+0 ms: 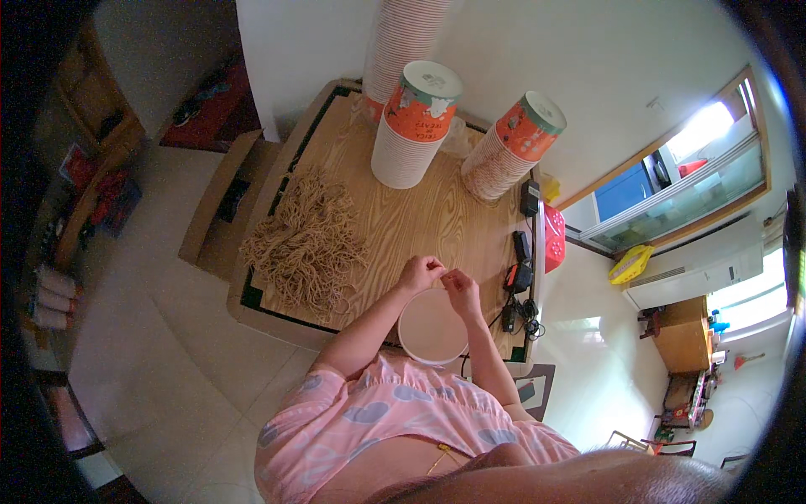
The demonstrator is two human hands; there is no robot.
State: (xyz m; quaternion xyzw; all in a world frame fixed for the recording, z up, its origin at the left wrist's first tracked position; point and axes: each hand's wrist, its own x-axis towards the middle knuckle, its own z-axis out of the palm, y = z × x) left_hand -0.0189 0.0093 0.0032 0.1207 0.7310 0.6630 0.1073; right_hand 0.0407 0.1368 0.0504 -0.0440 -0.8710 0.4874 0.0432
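At the near edge of the table, a white round paper bucket point(432, 329) stands close to my body, its open mouth facing up. My left hand point(420, 274) and my right hand point(461, 296) meet over its far rim. Both are closed, with thumbs and fingertips pinched close together. Whatever is between the fingertips is too small to make out. Left of my left hand lies a loose heap of tan twisted cords point(306, 244). Beyond my hands, a stack of upturned paper buckets point(409, 155) shows an orange and green printed one on top.
A second upturned stack point(504, 155) stands back right, with tan cord along its side. Behind rises a tall bucket stack point(409, 46) by the wall. Black adapters and cables point(520, 277) line the right edge of the wood-patterned table point(386, 235). A cardboard box point(222, 202) sits left.
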